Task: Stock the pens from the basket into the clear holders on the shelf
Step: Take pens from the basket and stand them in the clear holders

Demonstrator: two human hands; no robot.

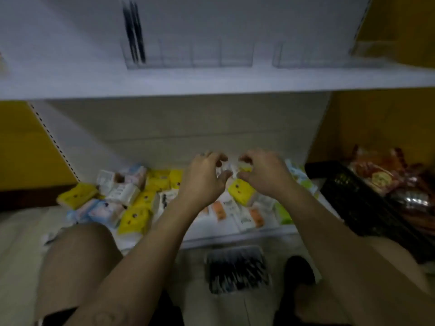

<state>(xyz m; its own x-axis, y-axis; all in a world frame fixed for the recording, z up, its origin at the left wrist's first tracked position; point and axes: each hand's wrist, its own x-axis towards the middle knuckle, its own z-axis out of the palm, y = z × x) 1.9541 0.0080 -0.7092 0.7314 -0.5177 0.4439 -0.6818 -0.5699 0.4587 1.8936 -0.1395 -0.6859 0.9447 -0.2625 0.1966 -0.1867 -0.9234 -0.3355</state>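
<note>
Pens (pixel 237 270): most sit in the basket (pixel 233 250), a dark pile on the floor between the person's knees, low in frame. It looks close to full, though blur hides any count.

Stocked pens (pixel 134 31): a few dark ones stand tilted in the leftmost slot of the left holder (pixel 188 52) on the upper shelf (pixel 211 83). The other slots look empty. The right holder (pixel 329 55), just beside it, also looks empty.

We judge the task as early. One slot is started, and the rest of both holders is not yet filled.

Left grip (pixel 204 177) and right grip (pixel 263 175): both are held out over the lower shelf (pixel 211 238), well above the basket and well below the holders. Fingers are curled and the fingertips of the two nearly meet. There's a pale blur between them, but we can't tell whether either holds anything. No pen is visible in either one.

Under and around the grips, tissue packs (pixel 131 217) in yellow, white and pale blue lie loose across the lower shelf. A black crate (pixel 353 198) stands to the right, touching that shelf's end, with snack bags (pixel 381 177) in it.

Remaining as we see it: reach down to the basket, take pens, lift them to the empty slots, and repeat. The main risk is that blur and dim light make the clear slot walls hard to see.
</note>
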